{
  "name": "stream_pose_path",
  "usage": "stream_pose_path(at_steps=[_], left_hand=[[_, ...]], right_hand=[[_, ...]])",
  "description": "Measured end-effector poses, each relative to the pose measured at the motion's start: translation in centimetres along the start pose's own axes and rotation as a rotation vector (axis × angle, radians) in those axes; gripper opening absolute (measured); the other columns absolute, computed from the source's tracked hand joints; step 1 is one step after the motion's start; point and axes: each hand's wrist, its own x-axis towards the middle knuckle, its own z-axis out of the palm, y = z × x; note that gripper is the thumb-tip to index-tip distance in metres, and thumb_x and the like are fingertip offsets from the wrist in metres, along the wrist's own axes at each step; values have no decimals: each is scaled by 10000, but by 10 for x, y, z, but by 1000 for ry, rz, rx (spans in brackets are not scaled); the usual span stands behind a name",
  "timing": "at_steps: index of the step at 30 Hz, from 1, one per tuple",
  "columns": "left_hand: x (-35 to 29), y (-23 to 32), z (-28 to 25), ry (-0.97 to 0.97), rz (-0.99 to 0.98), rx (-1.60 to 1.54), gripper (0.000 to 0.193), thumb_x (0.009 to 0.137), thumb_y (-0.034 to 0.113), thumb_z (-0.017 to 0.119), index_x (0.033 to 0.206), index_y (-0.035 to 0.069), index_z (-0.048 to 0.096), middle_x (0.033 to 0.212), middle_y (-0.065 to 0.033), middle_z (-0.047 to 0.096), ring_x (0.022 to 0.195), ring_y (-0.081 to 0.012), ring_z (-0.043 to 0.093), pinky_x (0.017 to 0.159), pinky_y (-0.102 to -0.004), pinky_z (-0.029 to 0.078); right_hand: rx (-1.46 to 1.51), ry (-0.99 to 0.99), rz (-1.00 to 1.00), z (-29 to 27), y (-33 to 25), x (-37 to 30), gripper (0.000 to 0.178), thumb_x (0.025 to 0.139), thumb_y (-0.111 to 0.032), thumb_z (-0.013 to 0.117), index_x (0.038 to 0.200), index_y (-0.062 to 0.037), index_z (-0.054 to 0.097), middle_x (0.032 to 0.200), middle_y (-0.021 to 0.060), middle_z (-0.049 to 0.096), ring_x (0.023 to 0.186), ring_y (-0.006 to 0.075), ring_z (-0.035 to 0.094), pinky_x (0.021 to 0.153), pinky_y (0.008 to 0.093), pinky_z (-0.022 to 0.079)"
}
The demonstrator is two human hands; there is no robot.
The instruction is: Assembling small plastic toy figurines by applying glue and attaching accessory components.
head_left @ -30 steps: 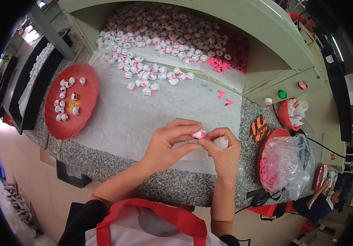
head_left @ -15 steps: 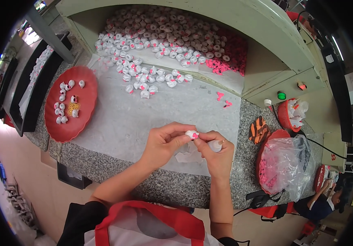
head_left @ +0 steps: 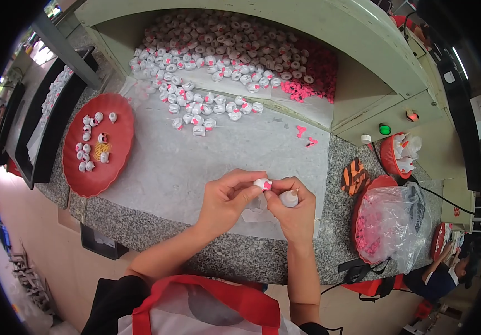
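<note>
Over the grey-white paper sheet (head_left: 157, 151), my left hand (head_left: 221, 204) pinches a small white rounded toy head (head_left: 260, 182) between thumb and fingertips. A pink bow-shaped piece (head_left: 267, 186) sits on the side of it that faces my right hand (head_left: 293, 220). My right thumb and forefinger touch the head and the pink piece. Tucked in that same hand is a small whitish bottle (head_left: 289, 199), partly hidden by the fingers. Crumpled white paper (head_left: 257, 212) lies beneath both hands. Two pink bow pieces (head_left: 301, 132) lie apart on the sheet at the right.
Many white heads (head_left: 196, 106), some with pink, heap inside and before the green cabinet (head_left: 357, 44). A red plate (head_left: 98, 178) at left bears several heads. At right stand an orange basket (head_left: 387, 156) and a red tray (head_left: 357, 223) under a clear bag (head_left: 399, 223).
The bottle in my right hand has tilted and shifted slightly left. Both hands stay close together on the white head. The whole view has moved a little.
</note>
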Motion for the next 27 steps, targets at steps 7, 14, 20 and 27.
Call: stream_pose_path(at_steps=[7, 14, 20, 27], left_hand=[[2, 5, -2, -32, -36, -57, 244, 788, -20, 562, 1031, -28, 572, 945, -90, 606, 874, -139, 570, 780, -264, 464], [2, -3, -2, 2, -21, -13, 237, 786, -28, 561, 1022, -29, 577, 953, -98, 606, 877, -142, 574, 776, -261, 466], [8, -4, -8, 19, -194, -186, 250, 808, 42, 565, 1052, -7, 547, 915, -100, 608, 828, -147, 595, 754, -256, 485], [4, 11, -3, -170, -186, -203, 256, 784, 36, 595, 1017, 0, 493, 862, -130, 607, 749, -191, 624, 618, -257, 516]], right_hand=[[35, -8, 40, -1, -2, 2, 125, 707, -2, 638, 815, 7, 576, 731, 27, 597, 665, 47, 524, 584, 187, 433], [38, 3, 32, 2, 0, 3, 120, 710, -11, 638, 805, 7, 568, 718, 23, 594, 655, 47, 520, 580, 189, 434], [-205, 51, -382, 2, 4, 10, 206, 665, 42, 652, 854, -7, 584, 819, 52, 579, 637, 65, 518, 560, 188, 417], [25, -109, -370, -12, -2, 5, 231, 631, 78, 658, 843, 6, 604, 879, 113, 584, 705, 112, 551, 580, 207, 441]])
